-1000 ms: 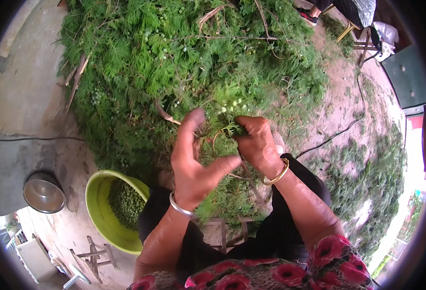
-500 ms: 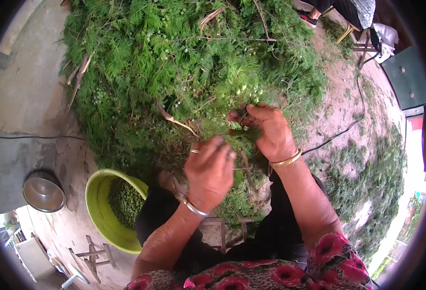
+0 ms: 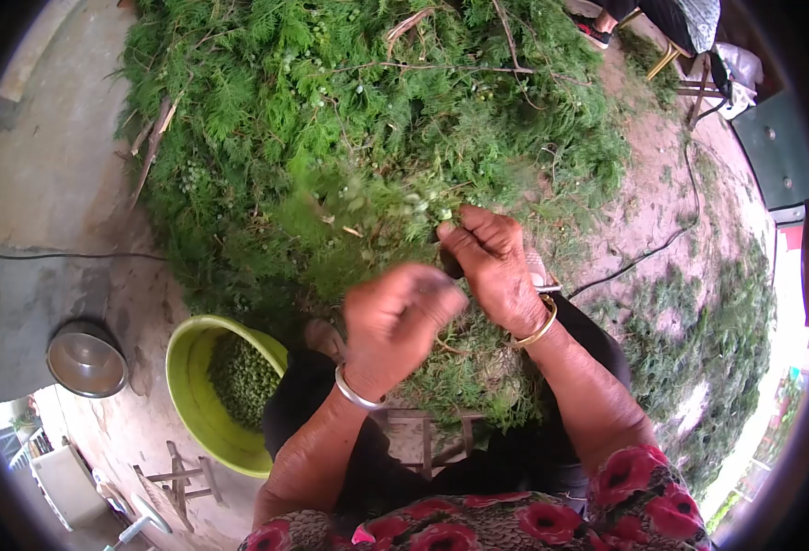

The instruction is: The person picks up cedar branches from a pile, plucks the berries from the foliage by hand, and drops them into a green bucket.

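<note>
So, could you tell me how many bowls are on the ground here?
2: a green basin of picked green bits left of the knees, and a steel bowl further left. Foliage may hide others.

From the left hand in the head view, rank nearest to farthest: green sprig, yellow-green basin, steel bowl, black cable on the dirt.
1. Green sprig: just above the left hand, by the right hand.
2. Yellow-green basin: lower left, holding green seeds.
3. Black cable: far right on the dirt.
4. Steel bowl: far left on the ground.

The left hand point(image 3: 395, 321) is motion-blurred, so its grip cannot be read; the right hand point(image 3: 492, 266) hides the sprig's point(image 3: 377, 207) stem; the sprig's tips are smeared
</note>
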A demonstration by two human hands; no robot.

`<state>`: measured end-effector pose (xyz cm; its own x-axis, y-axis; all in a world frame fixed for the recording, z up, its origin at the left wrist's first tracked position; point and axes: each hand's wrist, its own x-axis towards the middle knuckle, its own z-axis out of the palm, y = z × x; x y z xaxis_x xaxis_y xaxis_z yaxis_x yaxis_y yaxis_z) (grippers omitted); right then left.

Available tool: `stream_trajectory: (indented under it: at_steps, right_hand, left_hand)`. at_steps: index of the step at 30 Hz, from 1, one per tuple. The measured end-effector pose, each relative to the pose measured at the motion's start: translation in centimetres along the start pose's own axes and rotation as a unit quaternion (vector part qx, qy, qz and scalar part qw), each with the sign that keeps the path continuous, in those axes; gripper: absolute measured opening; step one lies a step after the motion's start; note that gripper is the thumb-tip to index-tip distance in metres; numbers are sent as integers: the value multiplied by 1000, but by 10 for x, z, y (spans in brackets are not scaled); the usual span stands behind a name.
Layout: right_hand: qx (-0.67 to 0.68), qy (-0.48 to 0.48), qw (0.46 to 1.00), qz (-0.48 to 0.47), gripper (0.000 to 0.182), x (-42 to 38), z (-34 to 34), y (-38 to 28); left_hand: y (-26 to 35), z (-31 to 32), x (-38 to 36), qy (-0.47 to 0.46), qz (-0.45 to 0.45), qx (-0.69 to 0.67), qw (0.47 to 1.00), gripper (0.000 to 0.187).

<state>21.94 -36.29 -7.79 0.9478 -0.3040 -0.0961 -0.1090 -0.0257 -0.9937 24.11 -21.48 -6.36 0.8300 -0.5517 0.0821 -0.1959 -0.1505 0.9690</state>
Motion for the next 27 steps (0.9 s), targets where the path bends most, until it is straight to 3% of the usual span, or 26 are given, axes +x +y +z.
stream_trajectory:
  at_steps: [1, 3, 5, 6, 8, 11, 16, 21, 23, 27]
  right_hand:
    - [2, -1, 1000, 0, 27, 0, 0, -5]
    - [18, 11, 999, 34, 26, -1, -1, -12]
    - [51, 4, 998, 28, 26, 1, -1, -5]
    - [56, -11, 998, 14, 26, 1, -2, -5]
    - [69, -36, 997, -1, 24, 1, 0, -7]
    - [82, -50, 995, 34, 24, 1, 1, -10]
    - [127, -46, 988, 68, 24, 2, 3, -7]
    - [121, -31, 990, 65, 25, 3, 5, -3]
    - [23, -13, 999, 32, 24, 3, 7, -5]
    - [-39, -3, 999, 5, 24, 2, 6, -5]
  left_hand:
    - [-2, 0, 2, 114, -11, -12, 993, 10]
    - [-2, -5, 10, 220, -114, -125, 961, 10]
    - [-14, -13, 15, 189, -171, -287, 923, 10]
    - [-15, -15, 17, 193, -171, -286, 923, 10]
    - [-17, -14, 21, 157, -158, -422, 879, 12]
    - [-20, -12, 23, 167, -111, -426, 882, 18]
    - [-18, -10, 23, 180, -111, -443, 871, 21]
    - [-13, -5, 24, 225, -76, -334, 912, 23]
    - [-15, -5, 23, 213, -63, -291, 930, 27]
    - [-16, -1, 24, 221, -15, -205, 953, 30]
